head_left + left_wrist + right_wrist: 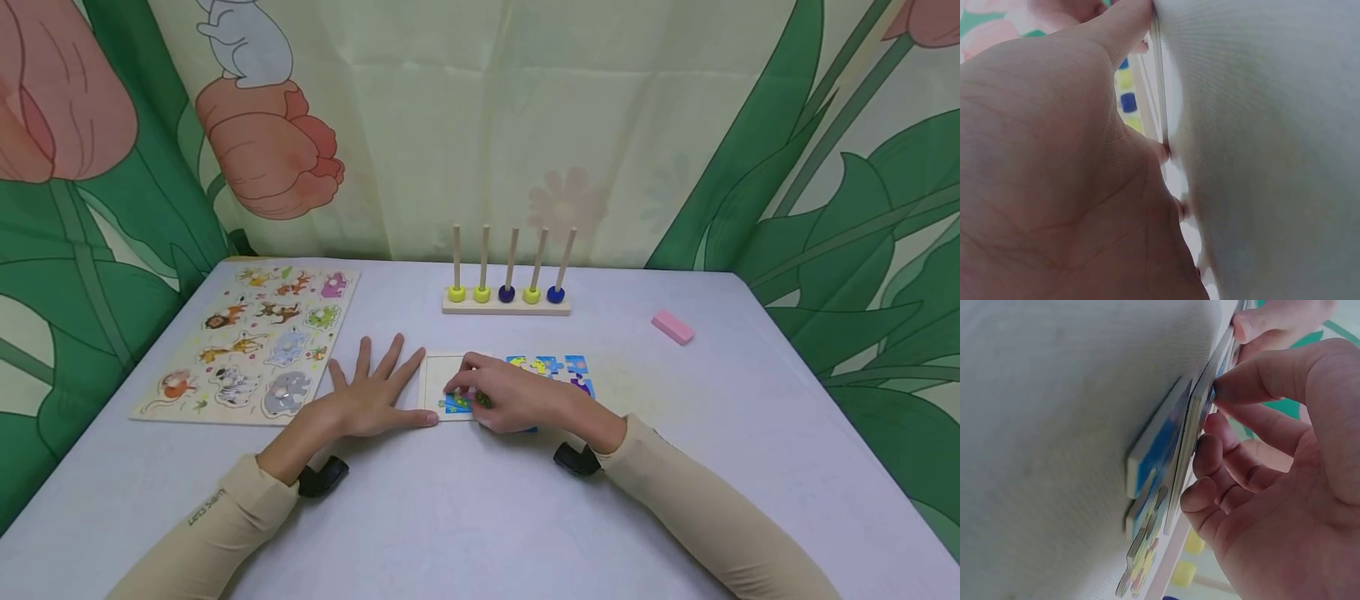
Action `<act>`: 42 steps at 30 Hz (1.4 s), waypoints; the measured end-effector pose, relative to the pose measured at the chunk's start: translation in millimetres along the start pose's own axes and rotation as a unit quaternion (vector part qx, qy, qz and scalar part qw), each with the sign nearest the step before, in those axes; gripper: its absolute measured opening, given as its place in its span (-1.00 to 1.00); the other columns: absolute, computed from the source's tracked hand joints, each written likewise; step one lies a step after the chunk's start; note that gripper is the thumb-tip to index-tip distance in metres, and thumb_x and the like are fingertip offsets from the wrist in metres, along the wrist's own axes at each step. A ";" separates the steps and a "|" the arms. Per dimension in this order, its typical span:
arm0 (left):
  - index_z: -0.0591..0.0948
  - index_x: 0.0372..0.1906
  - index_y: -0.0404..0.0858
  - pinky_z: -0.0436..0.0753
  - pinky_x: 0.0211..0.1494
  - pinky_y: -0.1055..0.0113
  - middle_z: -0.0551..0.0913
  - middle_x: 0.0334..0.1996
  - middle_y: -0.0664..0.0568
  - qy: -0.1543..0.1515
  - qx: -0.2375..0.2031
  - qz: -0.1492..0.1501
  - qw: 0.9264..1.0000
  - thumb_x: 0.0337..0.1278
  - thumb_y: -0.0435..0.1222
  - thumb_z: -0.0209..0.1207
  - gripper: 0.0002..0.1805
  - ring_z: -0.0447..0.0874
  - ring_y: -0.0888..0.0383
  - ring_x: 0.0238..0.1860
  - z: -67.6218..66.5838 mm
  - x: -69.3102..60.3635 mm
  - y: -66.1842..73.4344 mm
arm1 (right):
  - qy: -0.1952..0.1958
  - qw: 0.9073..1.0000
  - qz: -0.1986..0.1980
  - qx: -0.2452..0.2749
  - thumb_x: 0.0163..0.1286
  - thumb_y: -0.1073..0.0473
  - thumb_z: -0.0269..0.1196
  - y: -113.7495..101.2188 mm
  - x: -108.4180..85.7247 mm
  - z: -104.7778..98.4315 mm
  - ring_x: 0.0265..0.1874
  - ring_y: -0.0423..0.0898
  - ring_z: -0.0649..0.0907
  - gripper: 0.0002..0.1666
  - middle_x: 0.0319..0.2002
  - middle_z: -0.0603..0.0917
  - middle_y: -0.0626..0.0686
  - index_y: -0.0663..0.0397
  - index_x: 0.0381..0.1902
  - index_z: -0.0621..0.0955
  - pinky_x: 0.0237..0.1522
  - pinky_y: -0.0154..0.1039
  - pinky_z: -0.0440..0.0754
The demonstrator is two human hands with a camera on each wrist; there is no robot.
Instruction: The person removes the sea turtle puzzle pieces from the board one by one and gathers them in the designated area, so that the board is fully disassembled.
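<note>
A small light wooden puzzle tray [433,372] lies on the table, with blue and green jigsaw pieces [454,405] in its lower part. My left hand [367,400] is spread flat at the tray's left side, its thumb and index finger touching the edge. My right hand [517,392] is over the tray's right part with curled fingers, pinching a jigsaw piece down at the board; the hand hides most of that piece. In the right wrist view, the thumb [1254,378] meets the tray surface. Loose jigsaw pieces [576,364] lie right of the tray, partly under the right hand.
A large animal puzzle board [251,354] lies on the left. Behind the tray stands a wooden peg rack [506,307] with yellow and dark blue beads. A pink block [672,327] lies at the right. A printed curtain [480,125] borders the white table [480,517].
</note>
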State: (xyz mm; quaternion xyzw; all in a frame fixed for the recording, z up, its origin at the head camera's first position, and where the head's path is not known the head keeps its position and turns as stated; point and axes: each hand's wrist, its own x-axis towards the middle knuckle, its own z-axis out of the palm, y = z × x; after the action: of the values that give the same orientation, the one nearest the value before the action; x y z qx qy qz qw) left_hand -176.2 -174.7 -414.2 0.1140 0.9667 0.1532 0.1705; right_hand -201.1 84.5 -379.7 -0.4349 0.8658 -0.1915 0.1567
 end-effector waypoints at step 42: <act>-0.10 0.75 0.17 -0.50 0.38 -0.76 -0.46 0.77 -0.02 -0.002 0.000 -0.003 1.000 0.10 0.59 0.10 0.24 -0.75 -0.43 0.67 -0.4 -1.2 2.1 | -0.017 1.000 -0.013 0.012 0.54 0.31 0.26 3.5 -2.5 -8.3 -0.05 -0.14 0.64 -0.54 0.06 0.62 0.02 -0.06 0.33 0.67 0.09 -0.29 0.66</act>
State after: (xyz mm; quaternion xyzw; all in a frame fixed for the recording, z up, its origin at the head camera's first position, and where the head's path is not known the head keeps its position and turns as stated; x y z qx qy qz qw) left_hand -174.8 -173.3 -412.8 0.1112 0.9667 0.1528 0.1728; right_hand -205.7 90.1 -373.7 -0.4475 0.8550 -0.1960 0.1739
